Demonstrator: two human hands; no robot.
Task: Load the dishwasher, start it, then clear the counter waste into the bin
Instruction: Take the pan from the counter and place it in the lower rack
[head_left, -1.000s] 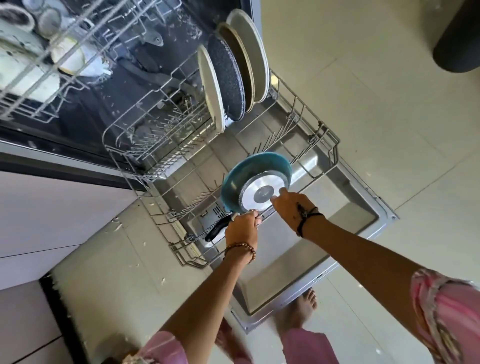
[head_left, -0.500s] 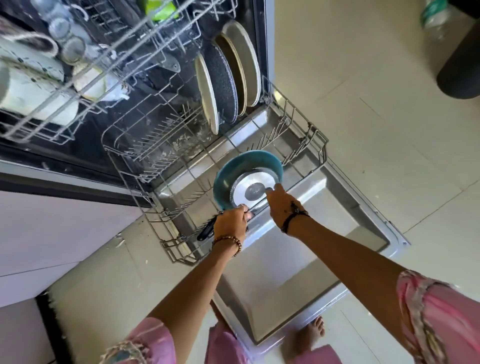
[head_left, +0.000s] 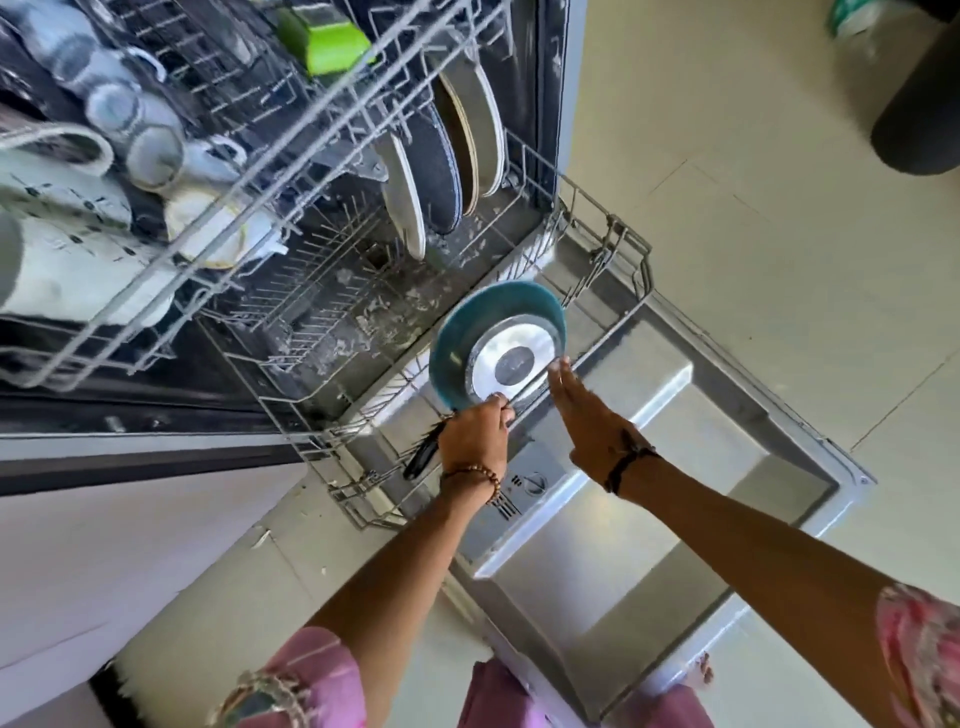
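Left hand (head_left: 475, 434): fingers curled round the top of the black handle (head_left: 422, 458) of a teal frying pan (head_left: 497, 349), where the handle meets the pan body. Beaded bracelet on that wrist. Right hand (head_left: 589, 415): flat, fingers straight and together, fingertips (head_left: 560, 370) touching the pan's lower right rim, next to the front wire of the lower rack (head_left: 631, 270). Dark cord band on the right wrist.

Pan: stands on edge, silver base disc facing the camera, directly above and between the two hands. It sits in the near right part of the lower rack, handle pointing down and to the left past the left hand.

Lower rack: pulled out over the open dishwasher door (head_left: 675, 493), which lies flat, steel inner face up, detergent compartment just below the hands. Farther back in the same rack, four plates (head_left: 447, 171) stand upright side by side, one dark and speckled, the others pale.

Upper rack (head_left: 218, 171): extended at upper left, holding mugs and glasses, blurred. A bright green item (head_left: 324, 41) lies at its far end; what it is I cannot tell.

Right: pale tiled floor (head_left: 753, 182). A dark rounded object (head_left: 919, 114) at the far right edge. Pink sleeves at the bottom of the view.
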